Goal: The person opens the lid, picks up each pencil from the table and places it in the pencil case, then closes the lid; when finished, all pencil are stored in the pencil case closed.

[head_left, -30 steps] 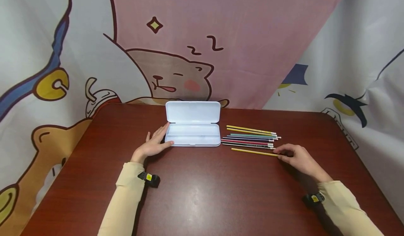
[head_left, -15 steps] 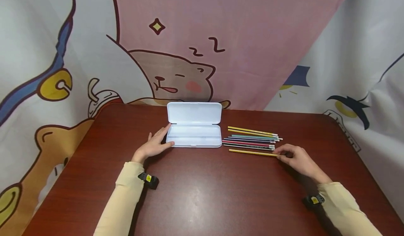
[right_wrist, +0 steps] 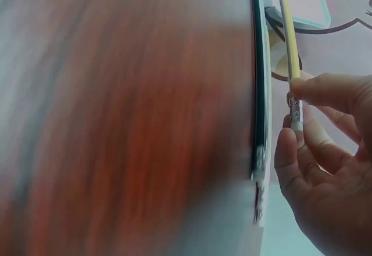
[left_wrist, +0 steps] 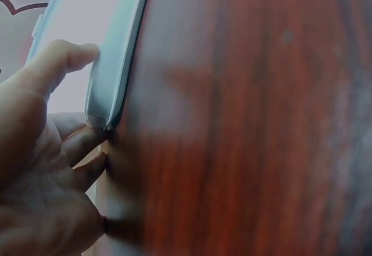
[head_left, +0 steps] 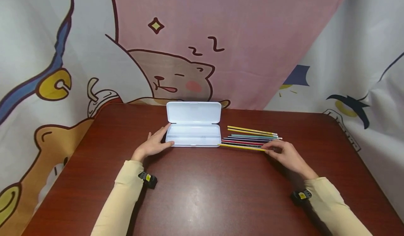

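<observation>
My right hand [head_left: 285,155] pinches a yellow pencil [head_left: 243,147] near its eraser end, between thumb and fingers. In the right wrist view the pencil's metal band and white eraser [right_wrist: 297,126] show among the fingers. The pencil's far tip overlaps the front right corner of a white pencil case [head_left: 193,129], whose lid stands raised. At the case's left end, my left hand [head_left: 153,146] rests with fairly straight fingers against the side. Its thumb [left_wrist: 81,55] lies over the front rim in the left wrist view.
Several pencils in yellow, green, dark blue, red [head_left: 241,142] and black lie side by side right of the case. A printed cloth [head_left: 246,46] hangs behind the brown table [head_left: 202,194]. Inside the case, a low divider [head_left: 186,136] runs lengthwise.
My right hand has moved left with the yellow pencil, raising it from in front of the row until its tip reaches the case's corner. The left hand stays at the case.
</observation>
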Motion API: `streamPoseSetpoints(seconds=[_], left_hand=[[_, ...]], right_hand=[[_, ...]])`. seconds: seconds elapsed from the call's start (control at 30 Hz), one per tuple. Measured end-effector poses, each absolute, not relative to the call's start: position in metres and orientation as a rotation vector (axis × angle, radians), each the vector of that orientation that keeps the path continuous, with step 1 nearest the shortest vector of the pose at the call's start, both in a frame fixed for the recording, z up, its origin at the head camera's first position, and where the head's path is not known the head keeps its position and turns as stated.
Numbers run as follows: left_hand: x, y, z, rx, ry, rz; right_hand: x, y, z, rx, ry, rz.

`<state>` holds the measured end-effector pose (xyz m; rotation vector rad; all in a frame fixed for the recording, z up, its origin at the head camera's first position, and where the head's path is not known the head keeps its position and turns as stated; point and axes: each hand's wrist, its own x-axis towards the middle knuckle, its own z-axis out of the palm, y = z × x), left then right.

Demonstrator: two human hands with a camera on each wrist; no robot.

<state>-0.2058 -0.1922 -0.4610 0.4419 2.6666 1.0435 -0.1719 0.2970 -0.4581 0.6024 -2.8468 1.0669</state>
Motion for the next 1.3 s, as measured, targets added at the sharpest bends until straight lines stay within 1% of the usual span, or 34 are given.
streamPoseSetpoints(seconds=[0.23,0.67,0.8,1.3], left_hand=[[-0.204,-0.193,-0.461,0.436,2.670,1.046],[-0.203,-0.194,-0.462,0.431,2.666,1.060],[-0.203,-0.193,-0.460,0.435,2.668,1.055],[-0.206,-0.191,-0.458,0.427,2.682,1.042]], right_hand=[[-0.180,0.278,-0.459,0.653,-2.759,1.159],[-0.190,0.243,-0.461,0.644,-2.733,1.268],[-0.195,0.232,-0.460,0.601,-2.754,1.308],[-0.223,0.193,-0.456,0.656,-2.737,1.346]])
